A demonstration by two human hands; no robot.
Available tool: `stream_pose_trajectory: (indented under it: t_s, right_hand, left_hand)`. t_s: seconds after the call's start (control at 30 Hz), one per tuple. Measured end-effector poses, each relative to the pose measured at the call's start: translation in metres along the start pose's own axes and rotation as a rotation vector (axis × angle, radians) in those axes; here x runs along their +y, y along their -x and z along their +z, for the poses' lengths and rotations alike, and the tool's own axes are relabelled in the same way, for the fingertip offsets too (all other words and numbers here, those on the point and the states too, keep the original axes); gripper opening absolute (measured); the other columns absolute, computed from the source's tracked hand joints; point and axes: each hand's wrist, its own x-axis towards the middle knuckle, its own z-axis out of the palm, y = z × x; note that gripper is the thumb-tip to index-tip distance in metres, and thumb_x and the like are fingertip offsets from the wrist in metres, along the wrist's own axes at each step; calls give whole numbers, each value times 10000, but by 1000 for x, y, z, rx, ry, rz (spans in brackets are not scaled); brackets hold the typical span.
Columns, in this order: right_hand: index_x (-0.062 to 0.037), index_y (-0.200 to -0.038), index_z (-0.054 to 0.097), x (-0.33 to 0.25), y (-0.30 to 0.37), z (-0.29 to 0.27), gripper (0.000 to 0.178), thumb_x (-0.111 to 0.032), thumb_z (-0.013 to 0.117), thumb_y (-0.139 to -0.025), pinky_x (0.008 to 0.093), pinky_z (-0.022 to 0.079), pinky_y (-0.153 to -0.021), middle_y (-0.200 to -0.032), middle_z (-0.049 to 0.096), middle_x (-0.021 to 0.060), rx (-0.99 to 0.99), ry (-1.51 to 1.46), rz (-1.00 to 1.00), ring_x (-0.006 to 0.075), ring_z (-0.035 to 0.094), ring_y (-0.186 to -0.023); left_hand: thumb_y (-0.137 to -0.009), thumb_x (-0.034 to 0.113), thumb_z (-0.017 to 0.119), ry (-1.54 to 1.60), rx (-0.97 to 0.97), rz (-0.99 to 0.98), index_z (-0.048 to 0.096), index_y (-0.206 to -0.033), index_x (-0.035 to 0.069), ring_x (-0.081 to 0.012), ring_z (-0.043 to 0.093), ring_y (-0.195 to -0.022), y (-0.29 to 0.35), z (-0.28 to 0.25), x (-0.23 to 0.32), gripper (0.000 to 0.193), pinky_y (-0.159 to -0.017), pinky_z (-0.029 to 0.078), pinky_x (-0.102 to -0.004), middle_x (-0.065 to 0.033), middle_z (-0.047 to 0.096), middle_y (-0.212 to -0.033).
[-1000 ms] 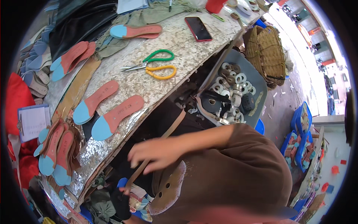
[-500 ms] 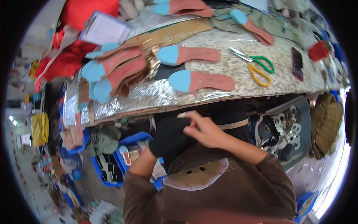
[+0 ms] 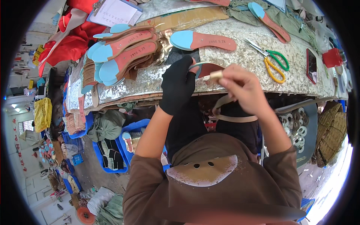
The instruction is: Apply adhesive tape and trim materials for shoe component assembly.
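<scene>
My left hand (image 3: 177, 87), in a black glove with bare fingertips, grips an insole (image 3: 210, 69) raised on edge at the near edge of the table. My bare right hand (image 3: 245, 88) is closed beside its right end, pinching a small beige piece (image 3: 216, 75). From below that hand a narrow beige strip (image 3: 240, 119) loops across my lap; whether it joins the pinched piece I cannot tell. Just beyond lies another blue-and-red insole (image 3: 213, 42). To the left stand stacked insoles (image 3: 131, 56), blue at one end.
Scissors (image 3: 276, 62) with green and yellow handles lie to the right, near a phone (image 3: 311, 66) and a red container (image 3: 333, 58). A clipboard (image 3: 114, 13) sits far left. Below the table are blue bins (image 3: 122, 148) and a grey tray of rings (image 3: 309, 131).
Both hands have risen from my lap to the table edge. One of the two insoles lying in front is now in my left hand. The view has shifted.
</scene>
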Motion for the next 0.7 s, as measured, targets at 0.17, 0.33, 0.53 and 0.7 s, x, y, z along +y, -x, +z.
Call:
stream_pose_trajectory:
  t_s: [0.17,0.33,0.53,0.7]
  right_hand:
    - [-24,-1093,570,-7,-55,-7,249,-76,671,-871,224,455,-581,-890,638,37,-58,21,30,71,585,-711]
    - [-21,-974,608,15,-76,-9,131,-61,677,-870,190,396,-496,-848,645,-7,-203,74,94,17,532,-631]
    - [21,-1016,693,14,-84,-12,177,-46,695,-852,222,507,-696,-903,703,55,-230,102,151,78,642,-782]
    - [39,-1055,702,16,-90,-18,226,-53,704,-849,276,526,-880,-959,724,105,-283,22,136,143,688,-903]
  left_hand:
    - [-855,49,656,-76,113,170,600,-1014,45,-264,632,-746,10,6,-18,168,-702,492,-325,-117,638,-846]
    - [-840,5,626,249,98,-1,570,-1103,59,-214,635,-843,7,11,-4,275,-770,489,-304,-88,638,-931]
    - [-824,9,643,249,131,17,543,-1162,58,-204,636,-893,10,12,-10,356,-798,493,-319,-97,638,-992]
    - [-824,17,646,211,157,53,531,-1183,66,-211,642,-895,8,14,-10,380,-793,499,-326,-105,642,-981]
